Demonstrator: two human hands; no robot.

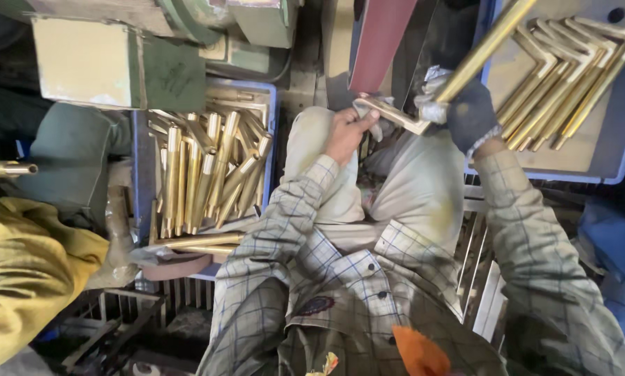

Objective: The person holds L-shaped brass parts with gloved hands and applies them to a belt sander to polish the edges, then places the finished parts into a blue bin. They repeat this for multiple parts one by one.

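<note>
The L-shaped brass lever handle [459, 73] is held up in front of the person's lap, between both hands. Its long bar runs on a diagonal, from the bend low in the middle up and away to the right, its far end rising toward the upper right beside the dark red sanding belt [381, 42]. The short leg runs from the bend back to the left, nearly level, ending at the left hand.

The right hand [469, 115], in a dark glove, is clenched around the long bar just above the bend, with a scrap of pale cloth [432, 104] bunched at the grip. The bare left hand [347, 129] is closed on the end of the short leg, also with a bit of cloth under the fingers. So the bar's long axis leads up and away from the right grip, while the left grip sits at the low, near end; the right hand is the nearer to the belt.

Left of the knees, a blue plastic crate [274, 118] holds a heap of similar brass handles [208, 167]. To the right, more finished brass handles [570, 76] lie in a row on a tan board in a second blue tray [605, 170]. Another person's yellow sleeve [27, 271] shows at the left edge.
</note>
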